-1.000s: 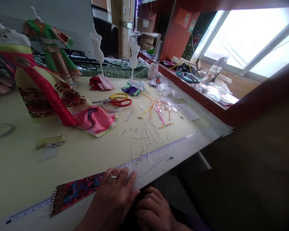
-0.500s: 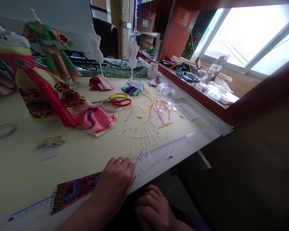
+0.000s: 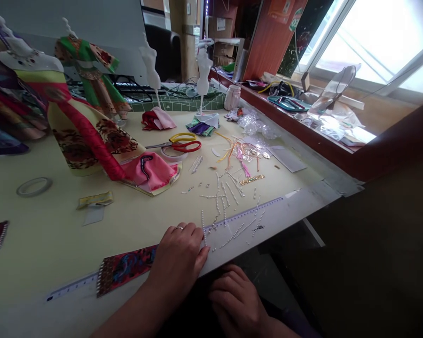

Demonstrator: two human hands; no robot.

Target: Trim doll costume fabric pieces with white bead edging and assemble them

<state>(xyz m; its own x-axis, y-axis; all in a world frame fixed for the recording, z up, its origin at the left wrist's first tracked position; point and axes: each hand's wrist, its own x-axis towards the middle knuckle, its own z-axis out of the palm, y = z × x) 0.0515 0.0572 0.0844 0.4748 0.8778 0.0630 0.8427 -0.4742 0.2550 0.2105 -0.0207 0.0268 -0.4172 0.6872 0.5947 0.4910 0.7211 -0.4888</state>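
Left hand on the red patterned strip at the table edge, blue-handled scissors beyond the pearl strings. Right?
No: head view shows the scissors with yellow and red handles, not blue. Left hand, red patterned strip and pearl strings are as stated.

Bright window point(image 3: 370, 37) above a cluttered wooden sill point(image 3: 303, 136).

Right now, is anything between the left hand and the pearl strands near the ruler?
Nothing visible. The left hand rests on the patterned strip, fingertips right beside the nearest pearl strand. The right hand is below the table edge.
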